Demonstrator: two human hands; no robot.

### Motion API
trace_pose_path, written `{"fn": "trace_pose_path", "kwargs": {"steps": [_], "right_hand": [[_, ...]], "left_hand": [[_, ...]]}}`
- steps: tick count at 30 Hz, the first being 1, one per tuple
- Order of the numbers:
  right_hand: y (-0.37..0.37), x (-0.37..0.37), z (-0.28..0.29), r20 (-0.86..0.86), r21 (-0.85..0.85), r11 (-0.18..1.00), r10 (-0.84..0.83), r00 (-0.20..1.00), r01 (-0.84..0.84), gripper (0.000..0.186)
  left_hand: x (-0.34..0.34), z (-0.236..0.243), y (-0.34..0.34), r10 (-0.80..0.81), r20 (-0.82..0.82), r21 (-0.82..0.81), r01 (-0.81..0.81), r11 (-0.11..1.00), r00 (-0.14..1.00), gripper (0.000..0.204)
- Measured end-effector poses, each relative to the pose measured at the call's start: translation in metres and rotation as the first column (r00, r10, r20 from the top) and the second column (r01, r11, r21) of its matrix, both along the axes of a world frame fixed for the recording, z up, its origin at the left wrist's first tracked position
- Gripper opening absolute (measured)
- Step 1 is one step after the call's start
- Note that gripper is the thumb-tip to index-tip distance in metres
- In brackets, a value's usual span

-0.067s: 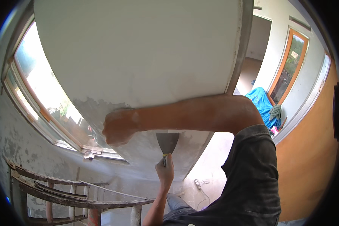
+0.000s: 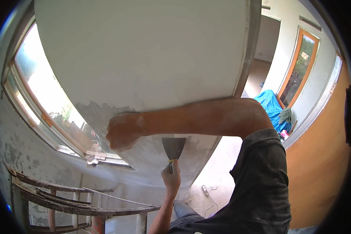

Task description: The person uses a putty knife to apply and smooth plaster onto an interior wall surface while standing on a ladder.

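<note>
In the head view, the left hand (image 2: 171,178), low in the centre, grips the handle of a grey, flared metal scraper (image 2: 174,148), blade upward. The right hand (image 2: 123,132), left of centre, is curled near a rough-edged grey patch (image 2: 101,111) on the pale, smooth wall (image 2: 144,54) (whether it grips anything, I cannot tell).

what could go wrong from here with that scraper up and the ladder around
The broad scraper in the left hand shows just below the right forearm, so a slip might nick the skin. The left forearm could knock the ladder, which appears right beside it. On the floor, a corded power strip could catch a foot.
</note>
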State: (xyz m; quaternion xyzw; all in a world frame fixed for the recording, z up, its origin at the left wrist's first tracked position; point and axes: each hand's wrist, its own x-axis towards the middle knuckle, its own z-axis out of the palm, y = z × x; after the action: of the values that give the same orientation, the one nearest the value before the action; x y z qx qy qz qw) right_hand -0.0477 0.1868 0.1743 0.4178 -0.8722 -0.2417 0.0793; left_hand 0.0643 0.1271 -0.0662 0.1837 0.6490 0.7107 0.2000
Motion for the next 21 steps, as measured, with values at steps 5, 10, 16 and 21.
{"fn": "trace_pose_path", "kwargs": {"steps": [5,10,16,21], "right_hand": [[-0.002,-0.003,-0.001,0.009,-0.025,0.999,0.043,0.999,-0.043,0.02],[-0.003,0.003,-0.003,0.014,-0.008,1.0,0.005,1.0,-0.005,0.021],[-0.004,0.006,0.005,0.048,0.024,0.999,-0.023,0.999,0.022,0.022],[0.003,0.018,0.001,0.097,-0.175,0.983,-0.046,0.994,0.063,0.029]], "left_hand": [[0.007,-0.016,-0.006,0.023,0.034,-0.062,-0.021,0.998,0.999,0.046],[0.012,0.014,-0.007,-0.042,0.06,-0.003,0.042,0.999,0.997,0.049],[-0.005,0.003,-0.027,-0.125,-0.05,-0.11,0.119,0.987,0.991,0.05],[0.003,0.004,-0.043,-0.227,0.046,-0.142,0.231,0.962,0.973,0.048]]}}
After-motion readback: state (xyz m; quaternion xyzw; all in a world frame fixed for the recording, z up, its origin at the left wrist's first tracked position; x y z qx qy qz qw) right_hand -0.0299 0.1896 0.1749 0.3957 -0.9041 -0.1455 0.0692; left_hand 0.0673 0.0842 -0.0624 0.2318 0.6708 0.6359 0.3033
